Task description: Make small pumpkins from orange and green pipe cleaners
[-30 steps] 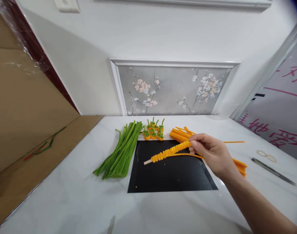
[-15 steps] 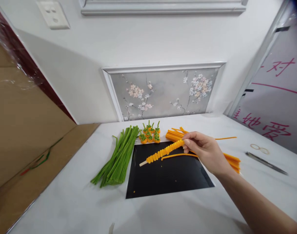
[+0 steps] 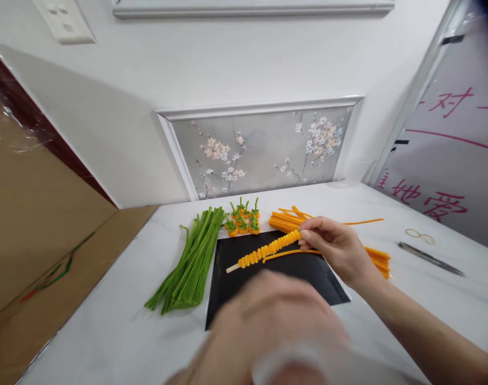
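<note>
My right hand (image 3: 340, 247) is closed, thumb and fingers pinching the upper end of a thin wooden stick (image 3: 232, 268) wound with an orange pipe cleaner coil (image 3: 270, 249). The stick tilts down to the left, its bare pale tip showing. Beneath it a single orange pipe cleaner (image 3: 286, 253), hooked at one end, lies over a black mat (image 3: 231, 289). My left hand (image 3: 276, 315) is large and smeared by motion in the foreground, in front of the mat. Its fingers cannot be made out.
Green pipe cleaners (image 3: 193, 262) lie bundled left of the mat. Behind it sit several small orange-and-green pieces (image 3: 242, 216). An orange pipe cleaner bundle (image 3: 284, 220) passes behind my right hand. Tweezers (image 3: 430, 258) and two pale rings (image 3: 420, 236) lie at right. Cardboard (image 3: 87, 267) borders the table's left.
My left hand has come into view from below, blurred, over the front of the mat. My right hand still holds the wound stick in much the same pose. The view has shifted slightly.
</note>
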Available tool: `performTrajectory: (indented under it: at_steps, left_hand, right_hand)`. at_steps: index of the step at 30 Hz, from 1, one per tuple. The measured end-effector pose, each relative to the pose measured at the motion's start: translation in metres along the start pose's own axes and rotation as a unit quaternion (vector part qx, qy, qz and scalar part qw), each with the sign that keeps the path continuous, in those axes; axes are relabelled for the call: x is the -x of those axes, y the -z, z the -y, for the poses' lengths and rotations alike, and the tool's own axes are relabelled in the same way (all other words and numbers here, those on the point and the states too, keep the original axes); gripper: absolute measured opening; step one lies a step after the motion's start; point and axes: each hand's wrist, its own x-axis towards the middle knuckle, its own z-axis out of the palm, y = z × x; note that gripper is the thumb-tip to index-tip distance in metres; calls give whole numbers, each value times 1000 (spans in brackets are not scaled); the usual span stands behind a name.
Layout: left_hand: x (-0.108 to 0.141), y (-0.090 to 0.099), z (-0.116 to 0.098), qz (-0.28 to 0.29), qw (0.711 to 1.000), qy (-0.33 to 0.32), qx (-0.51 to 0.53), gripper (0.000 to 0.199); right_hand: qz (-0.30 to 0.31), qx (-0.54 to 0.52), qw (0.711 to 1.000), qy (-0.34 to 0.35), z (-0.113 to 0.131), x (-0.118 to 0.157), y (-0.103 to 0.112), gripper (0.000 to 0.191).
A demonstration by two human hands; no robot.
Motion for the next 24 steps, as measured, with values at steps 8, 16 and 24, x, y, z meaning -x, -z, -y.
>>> performTrajectory:
  at_steps: [8, 16, 24]
  left_hand:
    - [-53, -23, 44, 23, 999, 30, -12, 29]
    - [-44, -37, 49, 63, 995, 71, 41, 16]
    - [-33, -45, 55, 82, 992, 9, -92, 22]
  right_hand:
    - [-1, 59, 997, 59, -14, 17, -1, 19]
    - [50, 71, 996, 23, -24, 24, 4, 15]
    - [110, 87, 990, -18, -32, 36, -7, 20]
